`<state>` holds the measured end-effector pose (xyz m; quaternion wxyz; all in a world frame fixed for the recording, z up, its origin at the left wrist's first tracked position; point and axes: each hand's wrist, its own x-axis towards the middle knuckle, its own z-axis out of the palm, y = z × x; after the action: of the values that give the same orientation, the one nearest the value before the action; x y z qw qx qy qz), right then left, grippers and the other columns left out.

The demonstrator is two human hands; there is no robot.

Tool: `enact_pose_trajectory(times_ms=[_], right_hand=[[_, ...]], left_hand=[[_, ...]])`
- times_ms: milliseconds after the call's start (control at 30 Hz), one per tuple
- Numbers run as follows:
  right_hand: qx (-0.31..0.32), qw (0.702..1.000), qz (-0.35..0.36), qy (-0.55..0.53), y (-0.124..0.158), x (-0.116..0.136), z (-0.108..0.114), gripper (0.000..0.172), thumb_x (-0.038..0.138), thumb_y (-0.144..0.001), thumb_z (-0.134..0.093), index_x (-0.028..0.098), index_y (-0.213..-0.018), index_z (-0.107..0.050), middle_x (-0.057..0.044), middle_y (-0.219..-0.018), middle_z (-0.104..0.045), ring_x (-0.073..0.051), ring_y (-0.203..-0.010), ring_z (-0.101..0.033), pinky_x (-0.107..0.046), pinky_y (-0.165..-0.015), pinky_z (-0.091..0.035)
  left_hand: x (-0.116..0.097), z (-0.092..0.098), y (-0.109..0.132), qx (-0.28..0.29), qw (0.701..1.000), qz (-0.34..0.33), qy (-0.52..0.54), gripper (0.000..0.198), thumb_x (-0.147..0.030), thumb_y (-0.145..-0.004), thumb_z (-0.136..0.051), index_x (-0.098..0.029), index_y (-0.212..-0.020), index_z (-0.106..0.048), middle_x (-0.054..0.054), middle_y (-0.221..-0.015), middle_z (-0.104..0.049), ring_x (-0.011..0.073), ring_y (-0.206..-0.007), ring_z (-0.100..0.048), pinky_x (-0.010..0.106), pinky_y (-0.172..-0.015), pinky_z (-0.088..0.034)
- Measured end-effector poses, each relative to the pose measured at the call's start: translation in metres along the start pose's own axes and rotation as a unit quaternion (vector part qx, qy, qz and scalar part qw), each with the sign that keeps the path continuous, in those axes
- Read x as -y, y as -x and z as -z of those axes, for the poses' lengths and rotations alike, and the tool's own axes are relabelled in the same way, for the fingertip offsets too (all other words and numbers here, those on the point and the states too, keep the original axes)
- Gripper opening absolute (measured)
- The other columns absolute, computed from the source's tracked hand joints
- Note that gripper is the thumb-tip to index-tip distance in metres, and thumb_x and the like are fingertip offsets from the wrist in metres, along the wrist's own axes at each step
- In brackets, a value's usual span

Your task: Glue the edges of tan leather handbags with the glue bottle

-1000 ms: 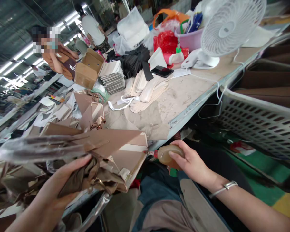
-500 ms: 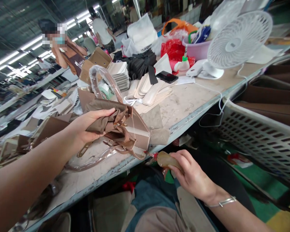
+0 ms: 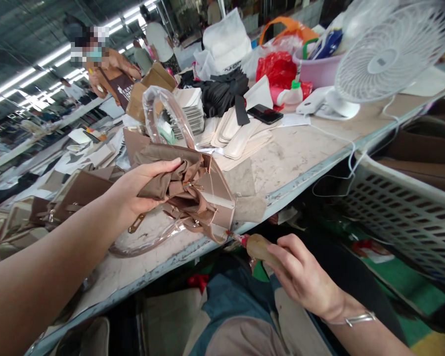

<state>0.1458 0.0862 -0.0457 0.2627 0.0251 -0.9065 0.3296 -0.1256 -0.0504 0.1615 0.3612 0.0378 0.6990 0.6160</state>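
— Clutching the tan handbag (image 3: 207,198) at centre frame, the left hand (image 3: 141,188) has its grip clenched on the crumpled top, with the bag propped at the worktop (image 3: 300,148) edge.
— And the right hand (image 3: 304,277), lower centre, is wrapped round a brown squeeze bottle (image 3: 261,247), its red nozzle right at the bag's bottom corner.
— Looks like the gluing step, judging by that nozzle.
— Any next move there calls for a steady bag and a light squeeze.

Bag (image 3: 211,195) on table (image 3: 300,148), bottle (image 3: 261,247) just before.
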Motion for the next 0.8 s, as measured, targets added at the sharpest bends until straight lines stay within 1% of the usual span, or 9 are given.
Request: enact_pose_trajectory(times_ms=[100,233,300,467,633,667,800], right_hand=[[0.005,1.000,0.010,-0.013,0.000,0.002,0.000,0.047,0.006,-0.088,-0.051,0.020,-0.132,-0.041,-0.012,-0.107,-0.046,-0.021,-0.090,-0.053,-0.034,-0.072,-0.056],[0.017,0.999,0.004,-0.029,-0.003,0.003,-0.002,0.047,0.007,-0.089,-0.050,0.023,-0.132,-0.042,-0.011,-0.106,-0.048,-0.020,-0.087,-0.056,-0.032,-0.070,-0.057],[0.002,1.000,-0.008,-0.017,-0.004,0.000,-0.003,0.047,0.007,-0.090,-0.049,0.025,-0.133,-0.042,-0.010,-0.106,-0.048,-0.020,-0.086,-0.056,-0.033,-0.070,-0.057],[-0.052,0.998,-0.037,0.003,-0.006,-0.008,-0.003,0.047,0.009,-0.090,-0.052,0.025,-0.133,-0.043,-0.011,-0.108,-0.047,-0.022,-0.091,-0.056,-0.035,-0.073,-0.057],[-0.025,0.998,-0.046,-0.025,-0.007,-0.008,-0.002,0.041,0.012,-0.092,-0.052,0.024,-0.131,-0.044,-0.011,-0.108,-0.048,-0.021,-0.092,-0.058,-0.033,-0.074,-0.058],[-0.032,0.998,-0.049,-0.024,-0.007,-0.009,-0.002,0.041,0.012,-0.092,-0.052,0.024,-0.130,-0.044,-0.011,-0.109,-0.048,-0.021,-0.092,-0.058,-0.032,-0.074,-0.058],[-0.105,0.992,-0.069,-0.004,-0.011,-0.017,-0.002,0.039,0.012,-0.091,-0.055,0.024,-0.127,-0.045,-0.010,-0.109,-0.048,-0.021,-0.092,-0.056,-0.033,-0.075,-0.057]], left_hand=[[0.000,0.000,-0.003,-0.009,1.000,-0.005,0.011,0.028,-0.009,-0.083,-0.064,-0.007,-0.110,-0.065,0.004,-0.073,-0.077,0.0148,-0.059,-0.071,0.026,-0.057,-0.059],[-0.001,0.000,-0.009,0.001,1.000,-0.005,0.019,0.031,-0.010,-0.084,-0.063,-0.007,-0.115,-0.064,0.008,-0.079,-0.078,0.0163,-0.062,-0.072,0.030,-0.062,-0.061],[0.000,-0.001,-0.012,0.008,1.000,-0.006,0.021,0.031,-0.011,-0.084,-0.064,-0.005,-0.114,-0.064,0.010,-0.080,-0.078,0.0176,-0.063,-0.072,0.032,-0.064,-0.062],[0.001,0.000,-0.017,0.040,0.998,0.006,0.043,0.030,-0.013,-0.085,-0.063,-0.003,-0.114,-0.064,0.011,-0.082,-0.078,0.0191,-0.068,-0.073,0.033,-0.070,-0.061],[0.002,0.003,-0.021,0.045,0.998,0.000,0.045,0.034,-0.014,-0.080,-0.070,-0.005,-0.112,-0.066,0.010,-0.085,-0.078,0.0192,-0.069,-0.073,0.033,-0.070,-0.061],[0.002,0.004,-0.022,0.042,0.998,0.001,0.044,0.034,-0.014,-0.079,-0.071,-0.005,-0.112,-0.067,0.010,-0.085,-0.078,0.0196,-0.069,-0.073,0.034,-0.071,-0.062],[0.001,0.001,-0.024,0.035,0.998,0.009,0.044,0.034,-0.015,-0.078,-0.072,-0.006,-0.111,-0.068,0.009,-0.084,-0.078,0.0196,-0.069,-0.073,0.034,-0.070,-0.062]])
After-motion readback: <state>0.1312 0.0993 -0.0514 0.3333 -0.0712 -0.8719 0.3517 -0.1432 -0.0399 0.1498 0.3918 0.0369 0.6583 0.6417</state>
